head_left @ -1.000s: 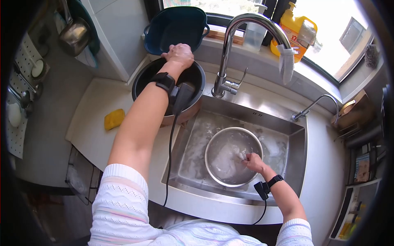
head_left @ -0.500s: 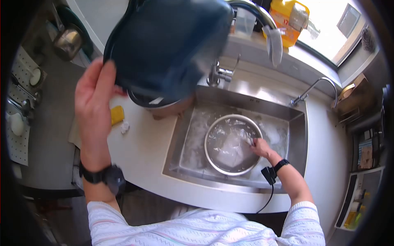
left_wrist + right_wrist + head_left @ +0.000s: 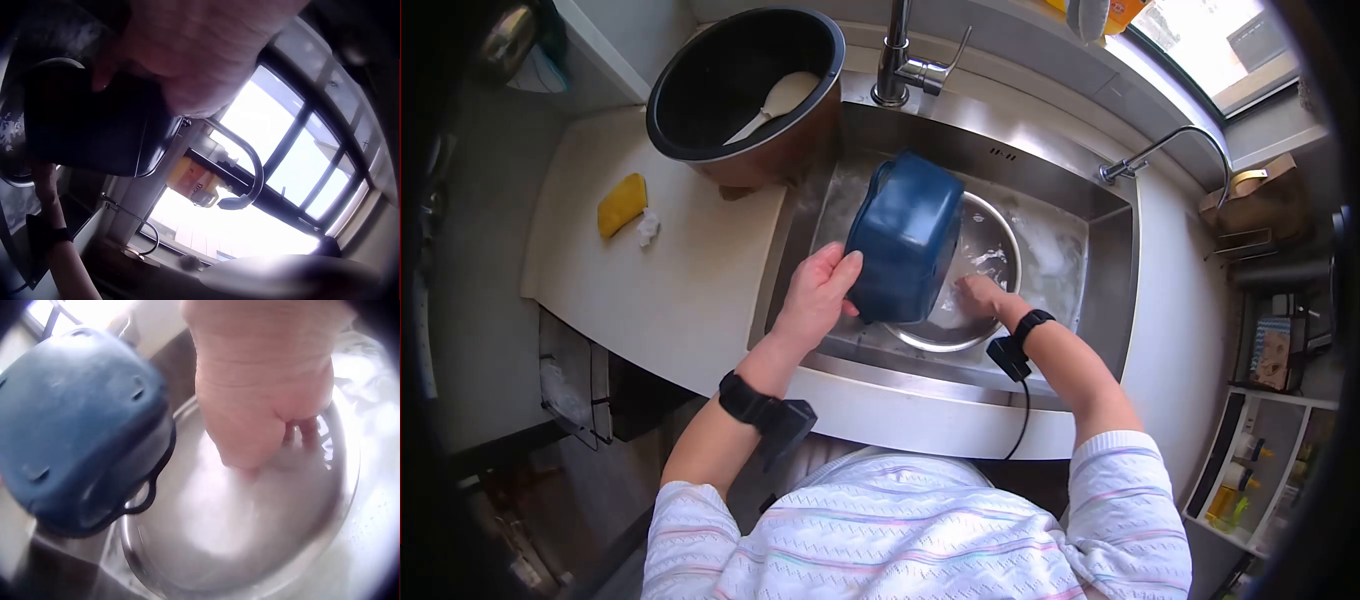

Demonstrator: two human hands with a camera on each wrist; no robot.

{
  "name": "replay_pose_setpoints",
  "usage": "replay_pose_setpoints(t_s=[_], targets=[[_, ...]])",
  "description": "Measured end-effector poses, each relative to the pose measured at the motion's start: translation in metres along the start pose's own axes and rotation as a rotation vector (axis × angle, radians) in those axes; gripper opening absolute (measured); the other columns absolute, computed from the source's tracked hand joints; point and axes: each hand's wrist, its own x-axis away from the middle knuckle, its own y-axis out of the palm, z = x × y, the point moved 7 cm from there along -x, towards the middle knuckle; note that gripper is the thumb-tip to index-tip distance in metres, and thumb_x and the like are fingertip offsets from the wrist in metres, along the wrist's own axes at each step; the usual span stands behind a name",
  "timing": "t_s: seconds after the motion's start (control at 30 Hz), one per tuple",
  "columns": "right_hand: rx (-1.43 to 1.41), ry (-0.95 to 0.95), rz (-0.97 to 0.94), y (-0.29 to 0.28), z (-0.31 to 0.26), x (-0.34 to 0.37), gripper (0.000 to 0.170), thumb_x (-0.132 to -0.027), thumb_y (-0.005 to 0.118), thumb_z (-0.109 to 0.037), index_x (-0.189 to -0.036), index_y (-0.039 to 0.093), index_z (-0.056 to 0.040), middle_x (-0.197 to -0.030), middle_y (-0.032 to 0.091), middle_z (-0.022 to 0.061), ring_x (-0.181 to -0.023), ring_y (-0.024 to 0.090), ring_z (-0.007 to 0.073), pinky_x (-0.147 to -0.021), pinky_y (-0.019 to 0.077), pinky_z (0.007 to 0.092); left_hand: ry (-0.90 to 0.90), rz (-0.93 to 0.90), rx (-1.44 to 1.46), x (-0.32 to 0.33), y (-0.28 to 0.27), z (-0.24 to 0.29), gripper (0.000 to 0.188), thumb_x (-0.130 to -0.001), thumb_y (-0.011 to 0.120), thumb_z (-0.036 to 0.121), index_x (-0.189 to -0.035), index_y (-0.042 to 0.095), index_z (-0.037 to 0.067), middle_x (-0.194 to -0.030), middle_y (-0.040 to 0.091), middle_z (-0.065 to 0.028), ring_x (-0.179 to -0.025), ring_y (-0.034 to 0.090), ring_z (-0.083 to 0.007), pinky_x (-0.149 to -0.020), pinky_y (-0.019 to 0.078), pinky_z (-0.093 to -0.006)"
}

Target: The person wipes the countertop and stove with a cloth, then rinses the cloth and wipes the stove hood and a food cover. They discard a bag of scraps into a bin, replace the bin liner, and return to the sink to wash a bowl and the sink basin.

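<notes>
My left hand (image 3: 812,292) grips the rim of a dark blue plastic basin (image 3: 910,235), thumb on the outside. The basin is tipped on its side over the left part of a round metal bowl (image 3: 1018,255), its underside towards the bowl in the right wrist view. My right hand (image 3: 262,387) reaches down into the cloudy water in that bowl. Its fingertips are hidden under the water, so I cannot tell whether they hold anything. The bowl stands in soapy water in the steel sink (image 3: 1112,245).
Left of the sink stands a dark-lined cooking pot (image 3: 700,85) with a white rice paddle (image 3: 788,95) inside. A yellow sponge (image 3: 622,205) and a crumpled white scrap (image 3: 648,228) lie on the counter. A tall tap (image 3: 895,60) and a thin tap (image 3: 1160,145) rise behind the sink.
My left hand has brought the blue basin from behind the pot, over the pot, to the sink, uncovering the paddle. My right hand has stayed at the bowl, its fingers now deeper in the water.
</notes>
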Motion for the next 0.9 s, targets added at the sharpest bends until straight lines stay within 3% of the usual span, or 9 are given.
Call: replay_pose_setpoints(t_s=[0.13, 0.27, 0.33, 0.47, 0.5, 0.67, 0.77, 0.83, 0.9], targets=[[-0.829, 0.384, -0.014, -0.043, 0.026, 0.016, 0.017, -0.078, 0.055, -0.013, -0.088, 0.062, -0.0008, -0.074, 0.061, 0.0075, -0.066, 0.059, 0.0152, -0.056, 0.048, 0.0309, 0.167, 0.027, -0.19, -0.031, 0.008, -0.004, 0.019, -0.09, 0.048, 0.019, -0.083, 0.054, 0.001, -0.072, 0.052, 0.0036, -0.062, 0.048, -0.0051, -0.054, 0.0422, -0.0231], [-0.983, 0.156, 0.147, -0.132, -0.043, 0.064, 0.015, -0.08, 0.057, -0.012, -0.089, 0.062, -0.0005, -0.073, 0.06, 0.0023, -0.066, 0.057, 0.0118, -0.059, 0.0452, 0.0244, 0.23, 0.077, -0.411, -0.058, 0.025, -0.014, 0.017, -0.091, 0.048, 0.018, -0.092, 0.057, 0.003, -0.081, 0.058, 0.0032, -0.074, 0.05, -0.0018, -0.063, 0.042, -0.0183], [-1.012, -0.064, 0.343, -0.164, -0.089, 0.078, 0.021, -0.081, 0.06, -0.016, -0.093, 0.061, 0.0013, -0.084, 0.061, 0.0043, -0.075, 0.056, 0.0104, -0.063, 0.0438, 0.0223, 0.265, -0.022, 0.113, -0.066, 0.047, -0.016, 0.019, -0.09, 0.048, 0.016, -0.094, 0.057, 0.0, -0.084, 0.058, 0.0031, -0.076, 0.05, -0.0035, -0.069, 0.0412, -0.0203], [0.01, -0.242, 0.711, -0.151, -0.15, 0.071, 0.038, -0.081, 0.056, -0.014, -0.115, 0.047, 0.0021, -0.116, 0.05, 0.0201, -0.109, 0.048, 0.0305, -0.092, 0.0347, 0.0411, 0.379, 0.095, -0.058, -0.077, 0.059, -0.023, 0.02, -0.087, 0.048, 0.018, -0.086, 0.058, 0.001, -0.072, 0.058, -0.0149, -0.063, 0.055, -0.0227, -0.062, 0.0435, -0.0306], [-0.03, -0.26, 0.758, -0.142, -0.153, 0.067, 0.042, -0.082, 0.052, -0.013, -0.12, 0.041, 0.0014, -0.119, 0.046, 0.0233, -0.117, 0.038, 0.0378, -0.099, 0.0236, 0.0486, 0.408, 0.189, -0.193, -0.074, 0.055, -0.019, 0.02, -0.087, 0.048, 0.018, -0.085, 0.058, 0.001, -0.073, 0.058, -0.0165, -0.064, 0.055, -0.0276, -0.061, 0.0436, -0.0317], [-0.227, -0.183, 0.711, -0.165, -0.113, 0.022, 0.03, -0.089, 0.04, -0.021, -0.107, 0.05, -0.0001, -0.109, 0.052, 0.0217, -0.106, 0.047, 0.0379, -0.09, 0.0336, 0.0467, 0.515, 0.312, -0.249, -0.065, 0.054, -0.002, 0.022, -0.088, 0.048, 0.02, -0.079, 0.056, 0.001, -0.073, 0.057, -0.0196, -0.067, 0.052, -0.0374, -0.058, 0.0423, -0.036], [-0.436, 0.074, 0.505, -0.161, -0.043, -0.026, 0.032, -0.088, 0.039, -0.026, -0.089, 0.057, 0.0007, -0.081, 0.059, 0.022, -0.08, 0.056, 0.0399, -0.073, 0.0439, 0.0398, 0.406, 0.292, -0.337, -0.06, 0.059, 0.002, 0.022, -0.089, 0.049, 0.019, -0.081, 0.056, 0.0, -0.065, 0.055, -0.011, -0.06, 0.046, -0.0138, -0.057, 0.0402, -0.0281], [-0.538, 0.184, 0.409, -0.161, -0.037, -0.029, 0.033, -0.088, 0.04, -0.027, -0.088, 0.057, 0.0007, -0.081, 0.059, 0.0235, -0.08, 0.057, 0.0395, -0.073, 0.0437, 0.0405, 0.441, 0.306, -0.411, -0.057, 0.065, 0.004, 0.02, -0.087, 0.05, 0.02, -0.078, 0.055, 0.002, -0.069, 0.056, -0.0194, -0.066, 0.053, -0.0387, -0.055, 0.0412, -0.0383], [-0.657, 0.155, 0.467, -0.163, -0.053, -0.018, 0.033, -0.087, 0.041, -0.027, -0.085, 0.058, 0.0011, -0.079, 0.06, 0.0239, -0.081, 0.058, 0.0388, -0.073, 0.0438, 0.0408, 0.466, 0.311, -0.374, -0.058, 0.062, 0.008, 0.02, -0.087, 0.05, 0.02, -0.078, 0.055, 0.003, -0.068, 0.056, -0.0191, -0.065, 0.053, -0.0387, -0.055, 0.0411, -0.0384]])
